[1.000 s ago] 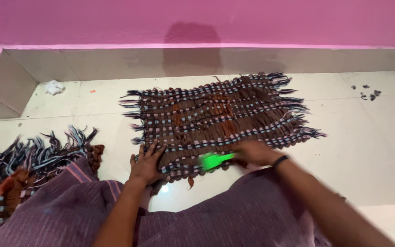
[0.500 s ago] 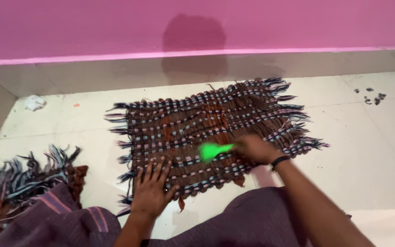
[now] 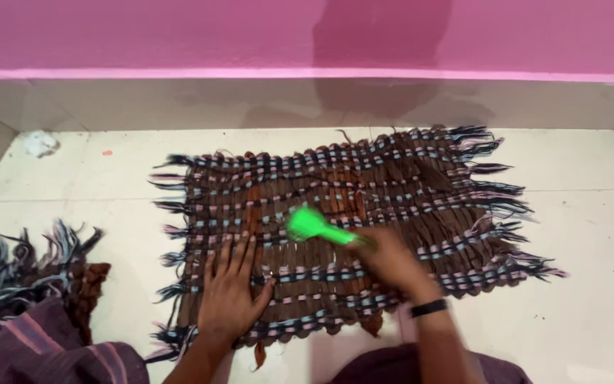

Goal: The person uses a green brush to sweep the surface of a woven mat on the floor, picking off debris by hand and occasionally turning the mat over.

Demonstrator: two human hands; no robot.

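Second mat (image 3: 15,277): at 9 o'clock on the frame's left edge; only its dark and pale blue fringe and a brown woven corner show, resting partly on striped purple cloth (image 3: 44,352) at 8 o'clock.

Floor (image 3: 591,213): pale tiles; bare tile runs along the woven mat's 9 o'clock side as far as the second mat, and a wider bare stretch lies at 3 to 4 o'clock. A small white scrap (image 3: 39,144) sits well apart at 10 o'clock, near the wall base.

Woven mat (image 3: 335,227): centre of view, flat on the floor, brown strips crossed with pale blue and pink bands. Fringed short edges at 9 and 3 o'clock; scalloped long edges at 12 and 6 o'clock. The far edge lies near the grey skirting under the pink wall (image 3: 179,32). No containers in view.

Left hand (image 3: 230,291): palm down at 7 o'clock on the mat's near-left part, fingers spread and flat, pressing the weave, gripping nothing.

Green brush (image 3: 308,224): just above the mat's centre, head toward 10 o'clock, handle running to 4 o'clock into the right hand; blurred, and whether it touches the mat cannot be told.

Right hand (image 3: 385,259): over the mat at 5 o'clock of its centre, fingers closed around the brush handle; forearm enters from 6 o'clock with a black wristband (image 3: 429,308).
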